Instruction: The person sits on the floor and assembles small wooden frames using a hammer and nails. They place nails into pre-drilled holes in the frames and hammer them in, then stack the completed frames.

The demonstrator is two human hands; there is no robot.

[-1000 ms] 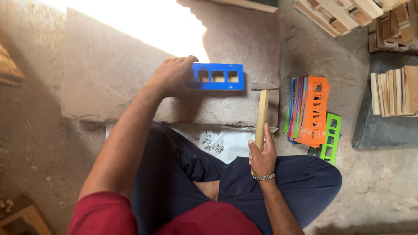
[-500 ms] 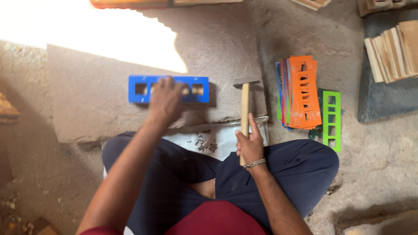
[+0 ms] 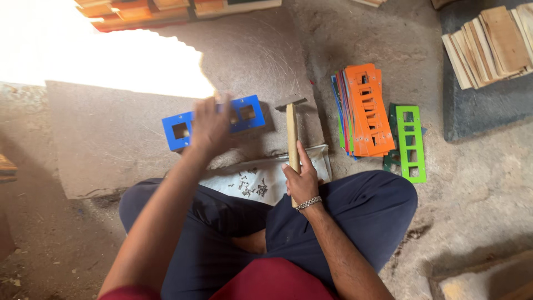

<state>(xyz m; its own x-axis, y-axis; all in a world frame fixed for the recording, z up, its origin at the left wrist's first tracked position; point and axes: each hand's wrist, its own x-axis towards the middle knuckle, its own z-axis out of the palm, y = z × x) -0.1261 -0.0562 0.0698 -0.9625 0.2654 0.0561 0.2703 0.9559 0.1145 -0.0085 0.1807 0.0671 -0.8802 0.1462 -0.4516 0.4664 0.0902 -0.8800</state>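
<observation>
A blue rectangular plate with square cut-outs (image 3: 179, 129) lies on a flat grey stone slab (image 3: 111, 144) in front of me. My left hand (image 3: 210, 126) rests on its middle, fingers spread, covering part of it. My right hand (image 3: 300, 180) grips the wooden handle of a hammer (image 3: 292, 133), whose metal head points away from me and lies near the slab's right end. I sit cross-legged in dark trousers.
A white cloth with several small dark nails (image 3: 252, 183) lies by my knees. A stack of coloured cut-out plates, orange on top (image 3: 368, 108), and a green one (image 3: 411, 143) lie to the right. Wooden slats (image 3: 488, 41) are piled at top right and along the top edge.
My left hand has slid the blue plate leftward and nearer across the slab, turning it slightly. The right hand keeps hold of the hammer, which stays low.
</observation>
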